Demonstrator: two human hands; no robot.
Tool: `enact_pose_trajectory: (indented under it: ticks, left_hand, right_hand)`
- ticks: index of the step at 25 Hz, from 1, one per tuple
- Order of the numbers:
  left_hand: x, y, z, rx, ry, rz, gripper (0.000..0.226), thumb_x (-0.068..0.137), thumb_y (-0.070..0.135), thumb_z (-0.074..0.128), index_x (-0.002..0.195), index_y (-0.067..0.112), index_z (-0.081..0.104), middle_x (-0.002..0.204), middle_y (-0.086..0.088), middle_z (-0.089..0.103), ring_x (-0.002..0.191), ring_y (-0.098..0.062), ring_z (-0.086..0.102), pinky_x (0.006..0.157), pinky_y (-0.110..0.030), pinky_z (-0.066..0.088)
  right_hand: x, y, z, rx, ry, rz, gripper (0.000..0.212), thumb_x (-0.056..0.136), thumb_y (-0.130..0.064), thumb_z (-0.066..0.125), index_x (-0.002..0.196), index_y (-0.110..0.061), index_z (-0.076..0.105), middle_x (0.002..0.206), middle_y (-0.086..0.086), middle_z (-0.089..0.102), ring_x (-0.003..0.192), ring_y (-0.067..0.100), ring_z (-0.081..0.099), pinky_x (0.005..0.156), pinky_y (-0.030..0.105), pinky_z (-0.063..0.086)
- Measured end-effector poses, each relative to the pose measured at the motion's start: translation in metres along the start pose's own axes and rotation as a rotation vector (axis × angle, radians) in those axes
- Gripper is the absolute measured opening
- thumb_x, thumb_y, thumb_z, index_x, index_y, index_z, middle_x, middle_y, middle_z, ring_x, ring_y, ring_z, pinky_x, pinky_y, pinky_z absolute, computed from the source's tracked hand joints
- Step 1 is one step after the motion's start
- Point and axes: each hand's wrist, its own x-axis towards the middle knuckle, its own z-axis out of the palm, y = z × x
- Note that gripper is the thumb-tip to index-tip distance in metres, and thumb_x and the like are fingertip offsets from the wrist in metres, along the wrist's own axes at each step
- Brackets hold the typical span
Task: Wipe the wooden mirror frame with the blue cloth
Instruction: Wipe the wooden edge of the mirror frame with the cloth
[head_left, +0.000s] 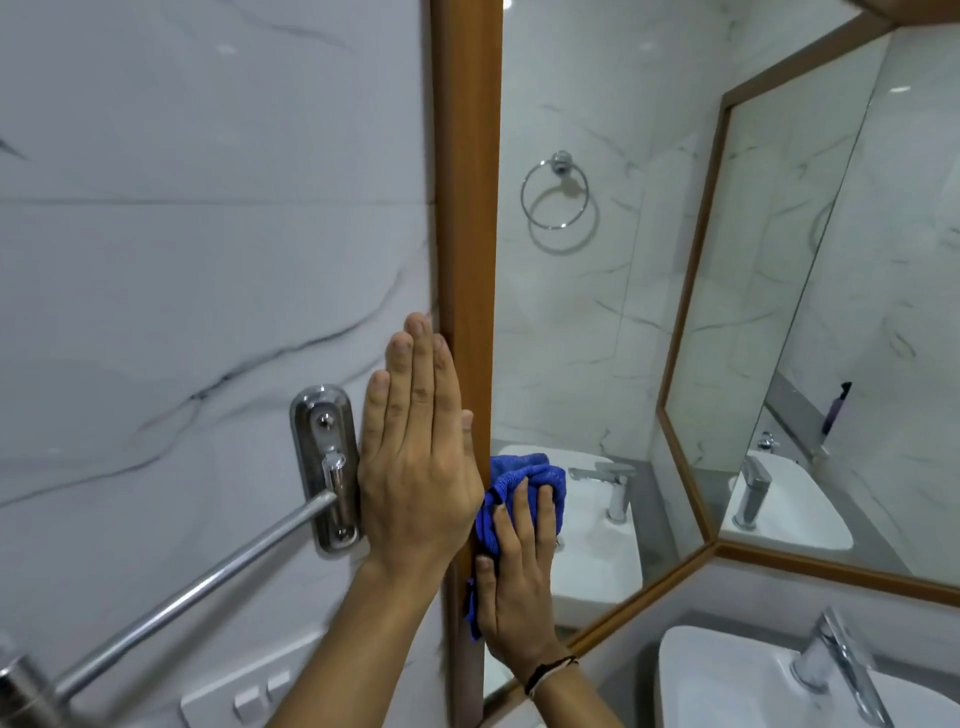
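Marble wall (182, 208) fills the whole left half of the frame, white with grey veins. Right of it is the mirror (597, 338), taking up most of the right half and reflecting more marble, a towel ring and a basin with a tap. The wooden frame (467, 182) runs as a vertical strip straight down the middle, top edge to bottom edge, with more of it angling along the lower right.

Bottom right corner has the sink (727, 686) with a chrome tap (841, 670) on it. A chrome bar (197, 582) slants up from the lower left to a bracket (324, 467) on the wall, just left of centre.

Left hand (415, 457) is flat and open – fingers straight and together, palm against the wall and the frame's outer edge, grasping nothing. It sits right beside the bracket.

Right hand (519, 571) is just below and right of centre, pressing the cloth (524, 478) against the frame's inner edge where it meets the glass. The blue cloth is bunched up under the fingers, spilling out above and to the left of them. There's a dark band (550, 670) on that wrist.
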Motion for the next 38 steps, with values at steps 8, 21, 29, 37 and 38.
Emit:
enact_pose_trajectory:
  ticks: [8,21,29,37,38]
  left_hand:
    - [-0.122,-0.009,0.006,0.080,-0.203,0.068,0.064,0.124,0.029,0.029,0.177,-0.002,0.012,0.188,-0.018,-0.003,0.176,-0.029,0.002,0.143,-0.044,0.002]
    - [-0.172,-0.003,0.010,0.043,-0.267,0.018,0.066,0.123,0.027,0.031,0.177,0.000,0.006,0.188,-0.015,-0.008,0.175,-0.028,-0.003,0.143,-0.044,-0.002]
    - [-0.191,0.003,-0.002,0.050,-0.398,-0.017,0.069,0.119,0.029,0.034,0.177,0.002,0.008,0.186,-0.015,0.000,0.175,-0.024,-0.007,0.142,-0.042,-0.003]
    - [-0.229,0.014,-0.026,0.073,-0.571,-0.046,0.069,0.115,0.029,0.043,0.174,-0.004,0.027,0.185,-0.020,0.013,0.174,-0.031,0.007,0.143,-0.044,0.004]
    - [-0.231,0.015,-0.026,0.078,-0.580,-0.050,0.069,0.116,0.030,0.042,0.174,-0.004,0.027,0.185,-0.021,0.014,0.174,-0.032,0.009,0.143,-0.045,0.006]
  right_hand:
    - [-0.045,0.018,0.020,0.002,0.014,0.069,0.061,0.122,-0.044,0.027,0.179,-0.031,0.010,0.190,-0.002,0.001,0.176,0.032,-0.005,0.143,0.049,0.002]
    - [-0.216,0.050,0.029,-0.229,-0.347,0.212,0.070,0.121,-0.033,0.039,0.180,-0.028,0.002,0.190,0.001,-0.008,0.176,0.030,-0.012,0.143,0.042,0.011]
    - [-0.268,0.032,-0.014,-0.369,-0.880,0.391,0.140,0.037,0.004,0.106,0.164,-0.015,0.052,0.182,0.013,0.031,0.172,0.040,0.023,0.118,0.042,0.045]
    - [-0.214,0.085,-0.057,-0.610,-0.904,0.495,0.089,0.095,0.007,0.070,0.175,-0.008,0.032,0.182,0.024,0.028,0.166,0.050,0.035,0.127,0.055,0.048]
    - [-0.209,0.095,-0.063,-0.634,-0.897,0.528,0.088,0.103,0.005,0.059,0.179,-0.011,0.017,0.187,0.019,0.014,0.171,0.046,0.023,0.133,0.051,0.040]
